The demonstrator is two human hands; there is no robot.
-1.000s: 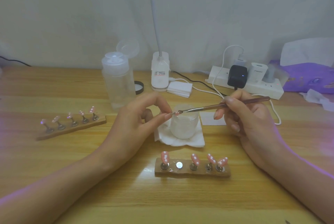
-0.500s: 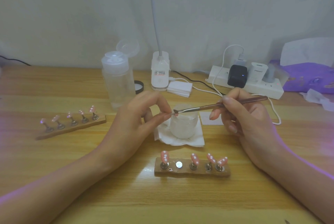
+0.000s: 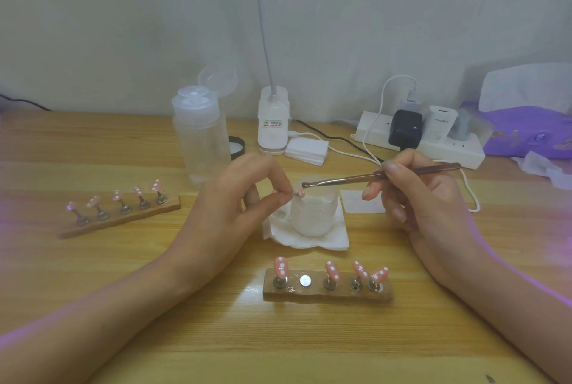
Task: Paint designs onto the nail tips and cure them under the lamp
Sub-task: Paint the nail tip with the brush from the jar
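Note:
My left hand (image 3: 238,213) pinches a small pink nail tip (image 3: 299,194) on its stand between thumb and forefinger, above a frosted glass cup (image 3: 313,213). My right hand (image 3: 421,197) holds a thin brush (image 3: 380,176) like a pen, its tip just above the nail tip. In front lies a wooden holder (image 3: 328,290) with several pink dotted nail tips and one bare magnet spot (image 3: 305,280). A second wooden holder (image 3: 120,213) with several nail tips lies at the left. The white lamp's base (image 3: 273,123) stands at the back, its neck rising out of view.
A clear pump bottle (image 3: 198,135) stands behind my left hand. The cup sits on a white tissue (image 3: 334,239). A power strip (image 3: 418,139) with plugs and cables lies at back right, beside purple packaging (image 3: 526,129). A small white card (image 3: 356,201) lies near the cup.
The brush tip has lifted slightly off the nail tip, and the nail tip shows more clearly beyond my left fingertips. Both hands stay in nearly the same place.

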